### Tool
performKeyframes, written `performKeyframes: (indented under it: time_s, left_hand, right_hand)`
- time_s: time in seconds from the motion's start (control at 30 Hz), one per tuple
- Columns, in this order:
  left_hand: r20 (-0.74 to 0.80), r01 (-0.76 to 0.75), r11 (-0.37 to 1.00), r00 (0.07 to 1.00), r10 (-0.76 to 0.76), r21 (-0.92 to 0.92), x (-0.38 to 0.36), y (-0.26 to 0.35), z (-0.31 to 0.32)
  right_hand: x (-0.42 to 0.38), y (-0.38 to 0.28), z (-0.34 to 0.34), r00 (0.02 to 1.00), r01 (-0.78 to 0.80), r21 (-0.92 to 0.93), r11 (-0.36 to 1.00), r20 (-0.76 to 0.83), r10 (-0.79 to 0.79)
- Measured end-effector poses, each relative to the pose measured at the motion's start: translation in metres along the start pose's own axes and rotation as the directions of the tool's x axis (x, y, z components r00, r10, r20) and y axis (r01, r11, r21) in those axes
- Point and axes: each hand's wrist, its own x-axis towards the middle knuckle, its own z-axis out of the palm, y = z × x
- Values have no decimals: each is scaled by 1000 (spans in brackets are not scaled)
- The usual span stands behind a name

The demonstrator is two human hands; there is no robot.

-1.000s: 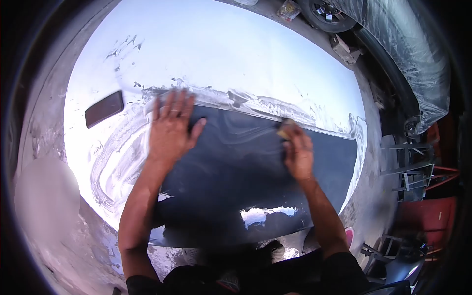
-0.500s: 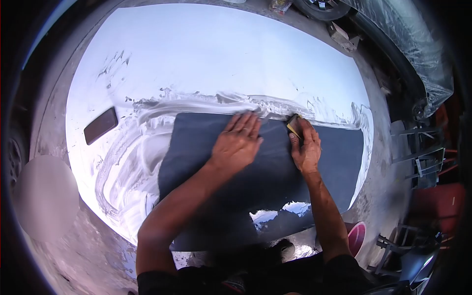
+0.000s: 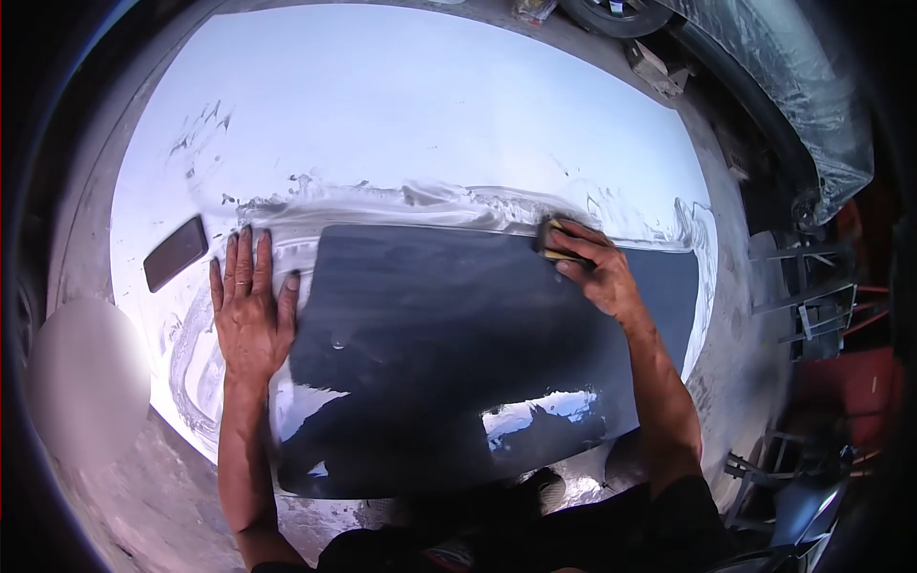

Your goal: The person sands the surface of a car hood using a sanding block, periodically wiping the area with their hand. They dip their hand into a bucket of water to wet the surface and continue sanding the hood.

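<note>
A dark grey glossy panel lies over the near part of a large white sheet. Shiny wet-looking patches show towards the panel's near side. My left hand rests flat with fingers spread, on the smeared white surface just left of the panel. In my right hand is a small dark block with yellow edges, which looks like a sanding block. It touches the panel's far edge. Left of my left hand's fingertips lies a dark, flat, rounded rectangle resembling a phone.
Grey-white smears run along the panel's far edge. A wheel and a long plastic-wrapped thing are at the far right. Metal stands and a red object are on the right. Concrete floor surrounds the sheet.
My left hand has moved left, off the panel to the white surface beside it. My right hand has turned and shifted slightly left with the block. The view has shifted a little.
</note>
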Motion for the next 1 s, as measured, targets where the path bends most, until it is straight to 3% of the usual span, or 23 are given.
performKeyframes:
  time_s: [0.07, 0.2, 0.3, 0.37, 0.43, 0.47, 0.53, 0.63, 0.73, 0.8, 0.87, 0.93, 1.0]
  left_hand:
    - [18, 28, 1000, 999, -28, 11, 2, 5, 1]
    - [15, 69, 997, 997, -70, 42, 6, 10, 4]
    - [63, 34, 999, 997, -33, -20, 1, 0, -4]
    - [93, -3, 999, 996, 6, -34, -7, -16, -12]
    - [117, 11, 1000, 993, -13, 21, -17, -25, -18]
    - [118, 13, 999, 993, -18, 37, -18, -25, -18]
    - [98, 22, 999, 995, -26, 40, -16, -19, -12]
    - [75, 37, 998, 996, -40, 44, -16, -18, -11]
    - [76, 43, 999, 996, -44, 12, -18, -20, -14]
    - [97, 46, 999, 994, -48, 22, -19, -20, -13]
    - [78, 74, 997, 994, -76, 25, -19, -18, -12]
    - [70, 64, 997, 995, -66, 40, -16, -15, -11]
    - [78, 89, 994, 993, -94, 69, -15, -13, -11]
  right_hand:
    - [26, -30, 12, 974, 112, 210, 971, 168, -149]
    - [82, -144, 75, 861, 480, 54, 876, 160, -482]
    - [90, -156, 85, 851, 473, 93, 876, 212, -481]
    - [72, -111, 53, 889, 375, 155, 914, 221, -402]
    - [45, -70, 17, 960, 56, 167, 984, 262, -99]
    - [46, -63, 18, 961, 51, 162, 986, 262, -92]
    - [48, -63, 20, 952, 133, 174, 976, 250, -174]
    - [88, -125, 73, 877, 425, 134, 895, 183, -444]
    - [82, -125, 59, 877, 419, 145, 896, 188, -441]
    - [58, -91, 33, 907, 324, 126, 938, 239, -346]
    - [49, -76, 13, 954, 123, 108, 986, 261, -148]
    - [66, -86, 32, 947, 128, 180, 975, 270, -174]
    - [94, -127, 66, 843, 466, 178, 867, 207, -496]
